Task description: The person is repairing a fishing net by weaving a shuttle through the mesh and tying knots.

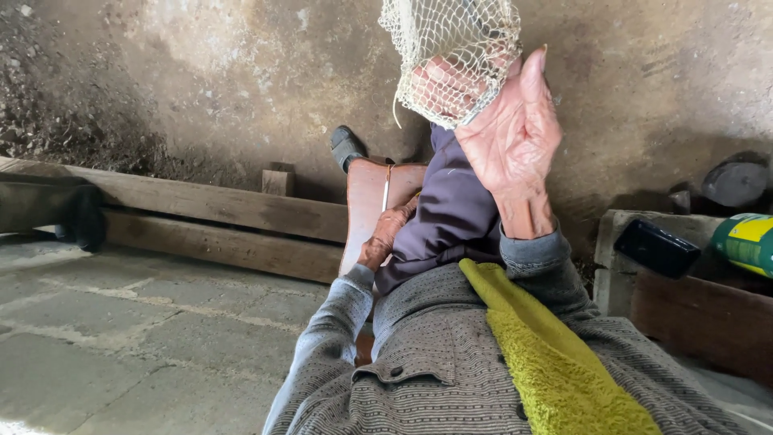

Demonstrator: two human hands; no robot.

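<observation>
Nearest the camera: grey knit cardigan (435, 362) and an olive-green towel (555, 362) lying over the lap and chest. The person is sitting with the dark-trousered leg (455, 209) stretched forward.

Left hand (385, 234) is resting low beside the thigh, fingers curled close against the edge of a reddish-brown wooden board (366, 197); a thin pale stick (386, 189) is lying just above it. Cannot tell whether the hand is actually gripping either one.

Right hand (507, 129) is raised, palm toward the camera, fingers closed into a bunch of pale knotted netting (451, 52), which is hanging gathered at the fingertips near the top of the frame.

Progress, as a judgement: a fair stretch of mesh is already knotted, and its lower edge is ending ragged with a loose cord trailing, so the piece is looking unfinished. How much remains cannot be told, since the net runs out of frame.

Farther out: wooden beams (217, 217) along the earthen wall, a dark sandal (346, 147) on the foot, and to the right a black phone (656, 247) beside a green-and-yellow container (745, 242).
</observation>
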